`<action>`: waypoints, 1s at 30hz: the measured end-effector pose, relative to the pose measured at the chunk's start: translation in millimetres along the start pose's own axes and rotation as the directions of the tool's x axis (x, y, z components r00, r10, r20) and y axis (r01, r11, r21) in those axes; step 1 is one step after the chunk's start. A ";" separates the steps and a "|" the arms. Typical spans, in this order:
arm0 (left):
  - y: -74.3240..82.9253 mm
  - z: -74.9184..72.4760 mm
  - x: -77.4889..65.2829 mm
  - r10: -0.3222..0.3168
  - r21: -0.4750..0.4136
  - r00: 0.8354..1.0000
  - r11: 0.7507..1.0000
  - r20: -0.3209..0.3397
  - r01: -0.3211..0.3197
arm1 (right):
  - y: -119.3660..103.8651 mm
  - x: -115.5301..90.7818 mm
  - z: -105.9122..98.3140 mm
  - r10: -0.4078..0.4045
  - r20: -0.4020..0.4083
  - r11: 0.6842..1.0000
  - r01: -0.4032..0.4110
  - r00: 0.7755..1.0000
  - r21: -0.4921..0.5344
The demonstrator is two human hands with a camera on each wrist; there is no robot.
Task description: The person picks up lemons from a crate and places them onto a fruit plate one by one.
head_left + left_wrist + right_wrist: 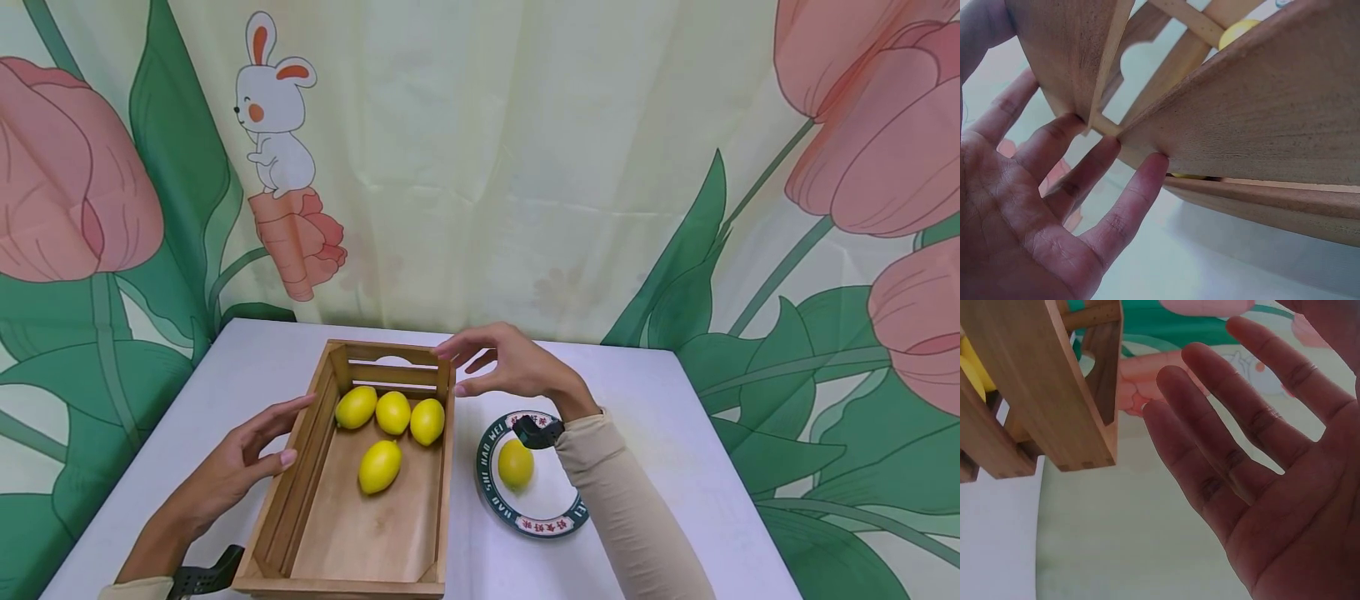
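A slatted wooden crate point(446, 517) stands left of centre, with several yellow lemons point(379, 467) in its far half. My left hand point(232, 458) is at the crate's left side; in the left wrist view its fingertips point(1150, 172) touch the outer slats, fingers spread and fairly straight. By the far right corner is my right hand point(517, 362), fingers extended and holding nothing. The right wrist view has a gap between those fingers and the crate's corner point(1054, 400). Another lemon point(516, 464) lies on a round plate point(487, 492), partly behind my right wrist.
A white table point(645, 433) carries the crate and plate. Behind it hangs a curtain point(480, 167) printed with tulips and a rabbit. Both wrists wear black bands, with light sleeves point(637, 508) on the forearms.
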State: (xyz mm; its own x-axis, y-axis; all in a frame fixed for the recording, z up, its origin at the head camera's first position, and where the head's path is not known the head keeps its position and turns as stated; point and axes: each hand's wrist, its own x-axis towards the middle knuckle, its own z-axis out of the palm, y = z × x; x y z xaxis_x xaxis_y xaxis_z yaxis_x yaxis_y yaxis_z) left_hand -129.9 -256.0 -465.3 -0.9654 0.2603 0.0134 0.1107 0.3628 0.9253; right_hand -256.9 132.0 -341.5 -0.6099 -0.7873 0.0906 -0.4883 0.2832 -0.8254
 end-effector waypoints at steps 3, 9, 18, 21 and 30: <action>0.5 -0.1 -0.3 0.001 -0.004 1.000 1.000 0.001 -0.001 | -2.4 4.0 3.2 -0.014 0.005 1.000 0.014 1.000 0.006; 1.3 -0.1 -0.6 -0.005 -0.015 1.000 1.000 0.004 0.005 | -4.2 11.1 8.4 -0.047 0.027 0.999 0.047 0.999 0.014; 2.6 0.5 -0.9 -0.011 -0.023 1.000 1.000 0.003 0.011 | -10.2 20.6 13.4 -0.062 0.042 0.998 0.062 0.997 0.004; 3.1 1.2 -0.8 -0.006 -0.017 1.000 1.000 0.002 0.006 | -12.0 24.8 16.2 -0.067 0.051 0.998 0.066 0.996 0.016; 3.1 1.6 -0.3 -0.017 -0.013 1.000 1.000 0.001 0.017 | -19.0 39.1 25.8 -0.090 0.078 0.996 0.087 0.993 0.033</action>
State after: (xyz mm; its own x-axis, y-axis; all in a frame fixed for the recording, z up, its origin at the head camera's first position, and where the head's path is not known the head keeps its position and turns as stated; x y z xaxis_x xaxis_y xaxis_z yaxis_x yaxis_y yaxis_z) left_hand -128.9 -253.5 -463.1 -0.9668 0.2554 -0.0027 0.0914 0.3558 0.9301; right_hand -255.4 81.7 -336.7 -0.5133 -0.8497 0.1206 -0.5185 0.1951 -0.8325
